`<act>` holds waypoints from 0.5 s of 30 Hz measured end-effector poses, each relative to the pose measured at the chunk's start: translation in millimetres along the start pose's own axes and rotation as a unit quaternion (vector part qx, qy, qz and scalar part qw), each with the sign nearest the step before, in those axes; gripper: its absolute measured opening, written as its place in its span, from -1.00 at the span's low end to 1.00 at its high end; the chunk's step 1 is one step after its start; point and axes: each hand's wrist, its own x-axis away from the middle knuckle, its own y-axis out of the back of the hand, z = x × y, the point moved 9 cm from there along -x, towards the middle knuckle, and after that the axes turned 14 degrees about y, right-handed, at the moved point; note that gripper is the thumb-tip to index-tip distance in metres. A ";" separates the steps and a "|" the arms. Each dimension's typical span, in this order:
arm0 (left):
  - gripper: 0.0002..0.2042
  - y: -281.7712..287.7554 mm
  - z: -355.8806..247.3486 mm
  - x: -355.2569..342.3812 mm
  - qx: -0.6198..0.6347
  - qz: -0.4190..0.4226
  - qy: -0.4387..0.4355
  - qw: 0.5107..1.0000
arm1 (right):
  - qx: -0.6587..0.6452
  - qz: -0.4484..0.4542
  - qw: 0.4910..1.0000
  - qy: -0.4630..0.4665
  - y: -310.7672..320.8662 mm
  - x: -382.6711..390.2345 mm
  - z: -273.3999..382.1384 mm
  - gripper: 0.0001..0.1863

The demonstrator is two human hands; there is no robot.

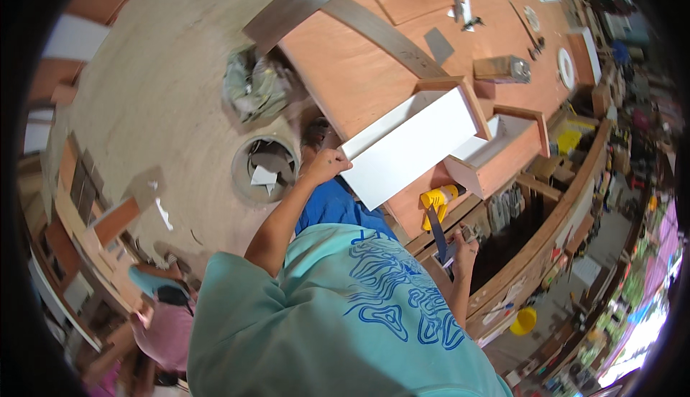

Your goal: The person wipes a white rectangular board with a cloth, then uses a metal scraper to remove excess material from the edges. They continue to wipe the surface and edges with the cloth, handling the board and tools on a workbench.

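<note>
A wooden drawer-like box [480, 113] with a white panel [413, 151] along its near side lies slanted across the bench. My left hand [332, 165] is closed on the panel's left corner, fingers pinched over the edge. Low on the right, my right hand [463, 247] is closed around a small grey-brown blocky piece, too small to name. Beside that hand a dark narrow strip [438, 234] slants up toward a yellow power tool [436, 198] lying at the bench edge; whether the hand touches the strip, I cannot tell.
A second open box [496, 170] sits to the right. Grey strips [392, 37], a metal tin [514, 70] and a white ring [566, 67] lie on the bench [359, 88]. A scrap bucket [246, 193] and bag [251, 91] stand left. Another person [165, 329] is at lower left.
</note>
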 end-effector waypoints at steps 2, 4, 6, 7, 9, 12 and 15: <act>-0.75 -1.4 28.2 8.3 0.083 0.000 0.095 0.992 | -0.022 0.024 0.999 0.028 -0.1 -12.9 -5.4 -0.52; -0.75 -11.1 48.2 16.4 0.169 -0.004 0.135 0.976 | -0.010 0.052 0.997 0.060 2.5 -22.4 -8.2 -0.49; -0.78 -25.2 62.5 23.6 0.322 -0.021 0.132 0.937 | -0.005 0.055 0.994 0.090 7.1 -28.1 -7.9 -0.52; -0.80 -32.3 66.3 25.7 0.394 -0.021 0.115 0.912 | 0.006 0.049 0.994 0.096 9.9 -29.2 -7.7 -0.53; -0.80 -37.3 69.7 24.7 0.429 -0.054 0.081 0.898 | -0.008 0.054 0.992 0.117 13.5 -28.7 1.1 -0.66; -0.78 -48.7 76.9 23.8 0.508 -0.086 0.068 0.854 | -0.048 0.046 0.982 0.177 18.7 -23.9 30.6 -0.72; -0.79 -49.2 79.0 24.2 0.499 -0.141 0.059 0.853 | -0.094 0.105 0.952 0.270 7.9 -12.0 76.4 -0.74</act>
